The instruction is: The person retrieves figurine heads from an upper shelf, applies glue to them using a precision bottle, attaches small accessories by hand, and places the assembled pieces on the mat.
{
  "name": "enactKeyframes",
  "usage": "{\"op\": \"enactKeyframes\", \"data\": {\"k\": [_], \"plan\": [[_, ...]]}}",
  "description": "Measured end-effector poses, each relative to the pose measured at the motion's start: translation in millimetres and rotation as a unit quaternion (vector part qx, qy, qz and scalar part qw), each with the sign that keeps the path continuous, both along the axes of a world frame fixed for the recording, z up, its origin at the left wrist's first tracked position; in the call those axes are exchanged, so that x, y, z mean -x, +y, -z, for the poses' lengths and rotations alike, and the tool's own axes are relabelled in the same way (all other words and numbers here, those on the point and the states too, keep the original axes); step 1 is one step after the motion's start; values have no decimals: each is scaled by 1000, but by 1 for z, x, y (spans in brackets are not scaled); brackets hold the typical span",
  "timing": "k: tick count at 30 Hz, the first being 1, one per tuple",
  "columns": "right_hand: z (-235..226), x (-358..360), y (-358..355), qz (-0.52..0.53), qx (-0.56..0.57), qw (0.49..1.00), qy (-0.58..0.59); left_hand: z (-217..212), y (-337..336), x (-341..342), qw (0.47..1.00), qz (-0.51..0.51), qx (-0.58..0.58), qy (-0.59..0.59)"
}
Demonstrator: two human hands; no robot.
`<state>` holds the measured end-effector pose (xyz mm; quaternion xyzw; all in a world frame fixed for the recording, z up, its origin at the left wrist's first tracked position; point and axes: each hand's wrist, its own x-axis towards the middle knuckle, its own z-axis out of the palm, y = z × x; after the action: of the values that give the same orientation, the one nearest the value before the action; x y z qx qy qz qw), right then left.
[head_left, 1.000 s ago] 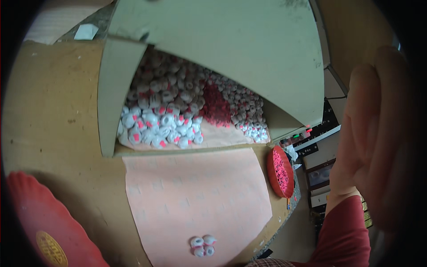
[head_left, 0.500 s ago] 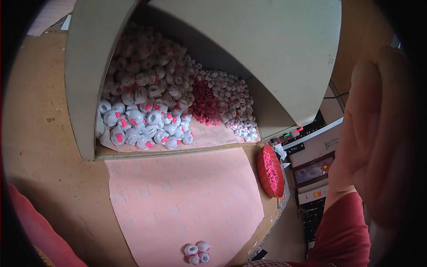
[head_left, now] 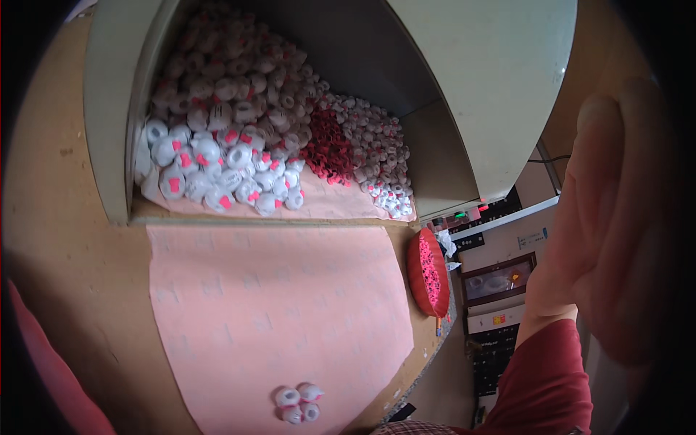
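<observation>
My right hand [head_left: 602, 225] is raised at the right rim, very close and blurred. Its fingers look stretched upward, with no object visible in them; the fingertips fade into the dark edge. A red sleeve [head_left: 544, 377] covers that forearm. My left hand is out of sight. Low on a pink sheet [head_left: 275, 304] sits a small cluster of white rounded plastic pieces [head_left: 291, 415] with round openings and pink parts. Neither hand touches them. Similar white pieces with pink bows [head_left: 217, 170] fill a box-like booth beyond the sheet.
The pale grey booth [head_left: 109, 130] has side walls and a hood. Inside lie a dark red heap of small parts [head_left: 330, 148] and smaller white pieces [head_left: 391, 199]. A red bowl [head_left: 418, 279] of pink bits stands at the table's right edge. A pink-red curved shape [head_left: 51, 370] intrudes lower left.
The view has shifted, so the booth, sheet and bowl appear slightly further left, with the booth and bowl higher. My right hand stays raised at the right rim.
</observation>
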<state>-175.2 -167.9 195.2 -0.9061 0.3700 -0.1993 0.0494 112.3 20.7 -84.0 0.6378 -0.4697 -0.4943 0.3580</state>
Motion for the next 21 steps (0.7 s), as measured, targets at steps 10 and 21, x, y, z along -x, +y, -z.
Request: {"op": "enactKeyframes", "data": {"k": [10, 21], "plan": [[-51, 52, 68, -12, 100, 990, -103, -40, 13, 0, 987, -25, 117, -105], [-45, 130, 193, -2, 161, 955, -247, -57, 13, 23, 992, -47, 114, 30]]}}
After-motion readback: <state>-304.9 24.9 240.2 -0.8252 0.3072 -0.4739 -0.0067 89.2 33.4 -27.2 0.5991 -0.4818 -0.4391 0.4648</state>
